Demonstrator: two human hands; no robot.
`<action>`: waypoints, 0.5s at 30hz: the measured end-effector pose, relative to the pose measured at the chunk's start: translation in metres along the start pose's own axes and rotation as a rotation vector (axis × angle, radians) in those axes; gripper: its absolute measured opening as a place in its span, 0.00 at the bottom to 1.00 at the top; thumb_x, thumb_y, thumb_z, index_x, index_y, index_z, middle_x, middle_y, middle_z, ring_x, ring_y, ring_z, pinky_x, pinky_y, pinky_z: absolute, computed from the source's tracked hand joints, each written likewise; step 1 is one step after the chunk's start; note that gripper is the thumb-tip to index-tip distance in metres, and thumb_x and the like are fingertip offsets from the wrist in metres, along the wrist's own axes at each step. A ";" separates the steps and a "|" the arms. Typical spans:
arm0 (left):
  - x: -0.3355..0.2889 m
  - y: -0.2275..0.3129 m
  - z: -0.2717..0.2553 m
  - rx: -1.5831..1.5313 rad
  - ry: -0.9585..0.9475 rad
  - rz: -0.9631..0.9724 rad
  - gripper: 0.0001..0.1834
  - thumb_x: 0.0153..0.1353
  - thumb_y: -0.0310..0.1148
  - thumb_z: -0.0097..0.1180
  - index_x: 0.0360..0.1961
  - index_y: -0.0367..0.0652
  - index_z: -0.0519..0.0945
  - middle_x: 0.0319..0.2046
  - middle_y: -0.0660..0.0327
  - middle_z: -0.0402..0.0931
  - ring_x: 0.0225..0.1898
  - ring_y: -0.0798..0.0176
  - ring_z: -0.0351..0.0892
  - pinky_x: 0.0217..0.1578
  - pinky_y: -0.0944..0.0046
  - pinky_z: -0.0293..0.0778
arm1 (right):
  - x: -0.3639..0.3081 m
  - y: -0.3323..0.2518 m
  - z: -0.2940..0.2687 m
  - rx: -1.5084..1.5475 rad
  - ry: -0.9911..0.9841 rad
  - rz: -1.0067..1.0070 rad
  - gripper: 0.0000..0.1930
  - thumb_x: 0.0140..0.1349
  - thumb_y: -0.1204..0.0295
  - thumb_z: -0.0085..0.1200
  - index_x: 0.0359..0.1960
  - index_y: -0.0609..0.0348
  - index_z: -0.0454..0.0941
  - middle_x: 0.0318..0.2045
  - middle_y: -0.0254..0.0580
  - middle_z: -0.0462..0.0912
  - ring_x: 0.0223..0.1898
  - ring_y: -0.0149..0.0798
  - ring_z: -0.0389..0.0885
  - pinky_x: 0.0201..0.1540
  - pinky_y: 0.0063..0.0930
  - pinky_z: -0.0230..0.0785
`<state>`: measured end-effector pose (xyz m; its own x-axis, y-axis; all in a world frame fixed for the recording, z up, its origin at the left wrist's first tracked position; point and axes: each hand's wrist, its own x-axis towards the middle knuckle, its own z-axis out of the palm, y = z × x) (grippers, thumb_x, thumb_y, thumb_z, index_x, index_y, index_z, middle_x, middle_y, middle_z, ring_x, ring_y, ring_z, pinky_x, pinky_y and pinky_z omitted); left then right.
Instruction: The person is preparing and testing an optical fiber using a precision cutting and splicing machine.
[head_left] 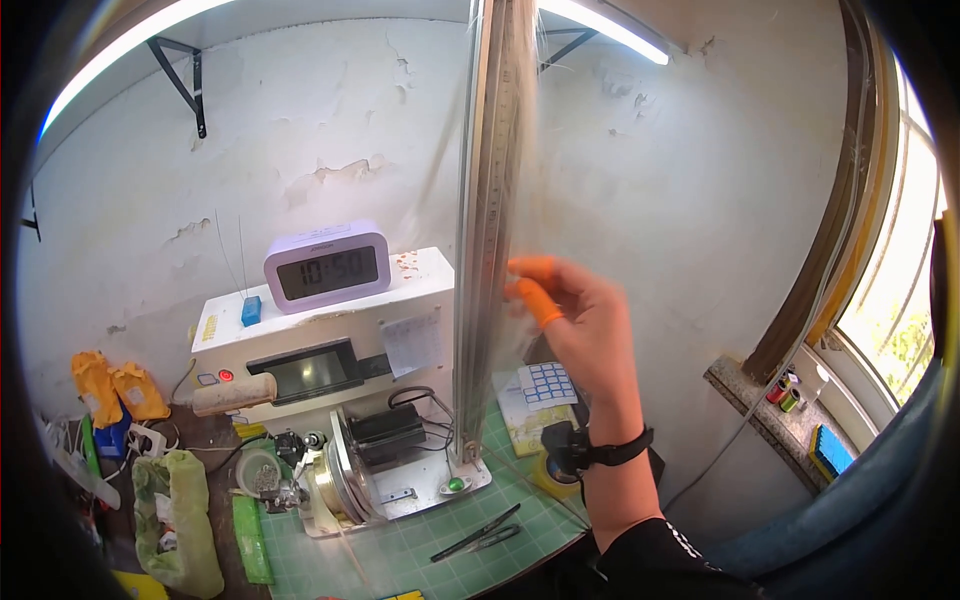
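Note:
My right hand [590, 325] is raised beside a tall upright metal rail [485, 200] with a ruler scale along it. Orange finger cots [541, 300] cover its thumb and index finger, which are bent together in a pinch at the rail's right edge. Whatever lies between the fingertips is too fine or blurred to make out. Pale, hair-like strands [527, 110] run blurred along the upper rail. Below stands a small machine with a metal disc [350, 465] and a black motor [388, 436]. My left hand is out of view.
A white box machine [425, 300] carries a lilac digital clock [328, 266]. Tweezers [478, 533] lie on the green cutting mat [400, 565]. A green cloth-covered tray [200, 535] stands at left; a calculator-like keypad [547, 386] is behind my wrist. A stone sill [740, 400] juts out at right.

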<state>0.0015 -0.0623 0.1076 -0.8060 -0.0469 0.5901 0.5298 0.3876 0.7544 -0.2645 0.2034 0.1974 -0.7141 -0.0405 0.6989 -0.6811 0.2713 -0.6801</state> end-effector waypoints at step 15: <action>0.132 -0.023 0.057 -0.476 -0.447 -0.151 0.37 0.71 0.39 0.62 0.75 0.38 0.60 0.63 0.49 0.75 0.56 0.53 0.83 0.60 0.56 0.74 | -0.040 -0.056 -0.041 0.696 -0.449 0.169 0.30 0.63 0.82 0.60 0.68 0.71 0.69 0.51 0.59 0.85 0.42 0.40 0.88 0.41 0.29 0.80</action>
<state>-0.1321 -0.0245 0.1522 -0.8577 0.3572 0.3697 0.3789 -0.0467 0.9242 -0.1908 0.2291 0.2163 -0.7120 -0.4707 0.5210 -0.3987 -0.3398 -0.8518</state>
